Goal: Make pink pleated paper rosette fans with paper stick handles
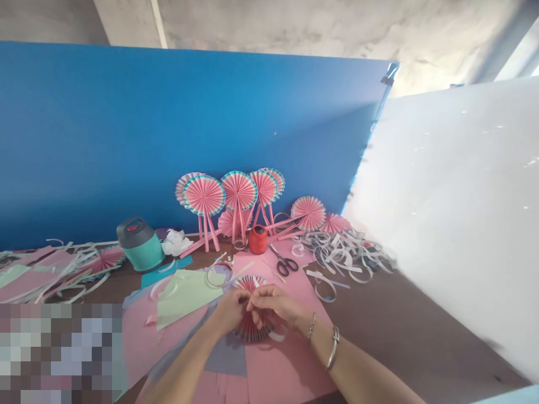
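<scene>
A round pleated paper fan [255, 334], pink with pale edges, lies under both my hands above the pink paper sheets [286, 365]. Curled over its left side, my left hand [231, 310] grips the fan near the middle. My right hand [278, 303] wears a bracelet and a bangle at the wrist. Its thumb and fingertips are pinched together over the fan's centre, against the left fingers; what they hold is hidden. A white paper strip [278, 336] curls out below the right hand. Black-handled scissors [287, 265] lie just beyond.
Finished pink fans [204, 194] on paper sticks lean against the blue partition [168, 123]. A red spool [258, 240] and a teal container [142, 247] stand behind the sheets. White paper strips [341, 249] heap up at right; more paper scraps [46, 269] lie at left.
</scene>
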Available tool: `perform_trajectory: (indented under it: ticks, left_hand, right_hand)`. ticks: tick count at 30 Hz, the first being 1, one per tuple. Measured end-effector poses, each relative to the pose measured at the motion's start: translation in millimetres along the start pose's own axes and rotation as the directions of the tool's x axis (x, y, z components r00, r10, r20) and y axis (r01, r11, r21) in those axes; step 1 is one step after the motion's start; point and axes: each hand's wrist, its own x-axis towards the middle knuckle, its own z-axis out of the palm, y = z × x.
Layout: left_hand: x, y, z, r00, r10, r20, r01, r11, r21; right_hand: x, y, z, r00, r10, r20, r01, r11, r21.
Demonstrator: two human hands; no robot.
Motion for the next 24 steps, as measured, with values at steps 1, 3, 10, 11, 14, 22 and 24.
perform_trajectory:
  ticks: [1,3,10,11,14,22,24]
  left_hand:
    - [0,0,-0.3,0.999,0.036,0.017,-0.036,0.999,0.013]
    - [0,1,-2.0,0.997,0.081,-0.003,-0.081,0.993,0.086]
    - [1,-1,-4.7,0.981,0.128,-0.147,-0.087,0.962,0.259]
    - [2,-3,-3.9,0.979,0.131,-0.159,-0.087,0.963,0.256]
    - [3,-7,-1.7,0.974,0.110,-0.195,-0.064,0.971,0.231]
    - [0,-3,-10.8,0.984,0.045,-0.175,-0.008,0.979,0.205]
    - [-1,-3,-16.1,0.988,0.053,-0.145,-0.019,0.974,0.228]
  right_hand:
    - [0,-1,0,0.999,-0.035,-0.012,0.035,0.999,0.038]
    - [0,-4,-3,0.992,-0.101,-0.071,0.108,0.988,0.113]
    - [3,-9,-15,0.950,-0.108,-0.293,0.180,0.956,0.233]
    - [3,-9,-15,0.949,-0.097,-0.302,0.173,0.955,0.239]
    - [3,-10,-13,0.948,-0.073,-0.310,0.146,0.965,0.220]
    - [5,-4,-20,0.897,-0.105,-0.430,0.041,0.987,-0.156]
    - [5,-1,-25,0.881,-0.122,-0.456,-0.010,0.961,-0.276]
